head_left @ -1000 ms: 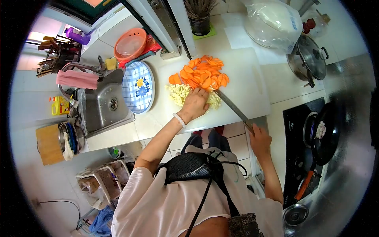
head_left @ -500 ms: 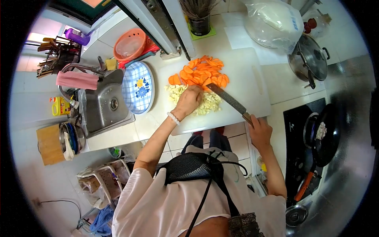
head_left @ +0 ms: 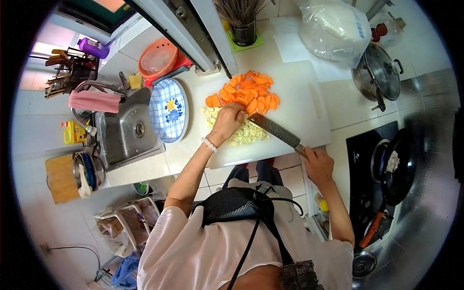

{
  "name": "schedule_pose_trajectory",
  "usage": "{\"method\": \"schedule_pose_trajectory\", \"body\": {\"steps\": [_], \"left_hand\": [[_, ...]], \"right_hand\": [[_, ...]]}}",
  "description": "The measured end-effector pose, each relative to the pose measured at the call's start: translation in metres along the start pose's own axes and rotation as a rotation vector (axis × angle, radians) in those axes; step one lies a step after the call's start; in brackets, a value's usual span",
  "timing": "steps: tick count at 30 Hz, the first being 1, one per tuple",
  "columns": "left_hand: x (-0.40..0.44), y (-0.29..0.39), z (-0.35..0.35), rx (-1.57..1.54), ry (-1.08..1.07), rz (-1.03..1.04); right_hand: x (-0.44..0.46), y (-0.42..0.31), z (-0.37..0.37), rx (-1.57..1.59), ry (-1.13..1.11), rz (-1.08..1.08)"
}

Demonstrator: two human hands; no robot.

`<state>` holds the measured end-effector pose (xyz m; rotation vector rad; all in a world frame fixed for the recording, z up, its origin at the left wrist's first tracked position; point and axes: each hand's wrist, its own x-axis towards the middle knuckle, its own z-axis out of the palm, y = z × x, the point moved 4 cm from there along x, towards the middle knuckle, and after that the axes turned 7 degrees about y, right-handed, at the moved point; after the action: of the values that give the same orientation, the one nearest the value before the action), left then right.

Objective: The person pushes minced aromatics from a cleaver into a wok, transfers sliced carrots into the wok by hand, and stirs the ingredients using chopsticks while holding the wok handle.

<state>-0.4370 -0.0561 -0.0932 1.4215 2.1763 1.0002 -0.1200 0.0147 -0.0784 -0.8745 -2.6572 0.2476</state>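
Note:
Orange carrot slices lie heaped on a white cutting board, with pale chopped vegetable pieces on the side nearer me. My left hand, a pale bead bracelet at its wrist, rests where the two heaps meet. Its fingers are curled down and closed; whatever they hold is hidden. The handle of a knife with a broad dark blade is wrapped in my right hand. The blade points up and left, its tip close beside my left fingers and over the pale pieces.
A blue checked plate stands left of the board, beside the sink. Behind it is an orange basket. On the right are a lidded pot and the stove with a black pan. A bagged item stands at the back.
My left hand has moved left from over the pale pieces, uncovering more of them. The knife tip has shifted left and lies lower than half a second ago.

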Motion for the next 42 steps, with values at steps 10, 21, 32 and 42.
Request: {"method": "schedule_pose_trajectory", "body": {"steps": [10, 21, 32, 42], "left_hand": [[0.033, 0.007, 0.007, 0.173, 0.248, 0.2], [0.077, 0.013, 0.055, 0.667, 0.05, 0.045], [0.076, 0.005, 0.074, 0.578, 0.077, 0.023], [0.077, 0.006, 0.08, 0.514, 0.278, -0.029]], "right_hand": [[-0.008, 0.036, 0.027, 0.977, -0.029, 0.757], [0.04, 0.035, 0.092, 1.08, -0.074, 0.98], [0.083, 0.025, 0.104, 0.847, -0.158, 0.733], [0.109, 0.021, 0.105, 0.964, -0.345, 0.584]]}}
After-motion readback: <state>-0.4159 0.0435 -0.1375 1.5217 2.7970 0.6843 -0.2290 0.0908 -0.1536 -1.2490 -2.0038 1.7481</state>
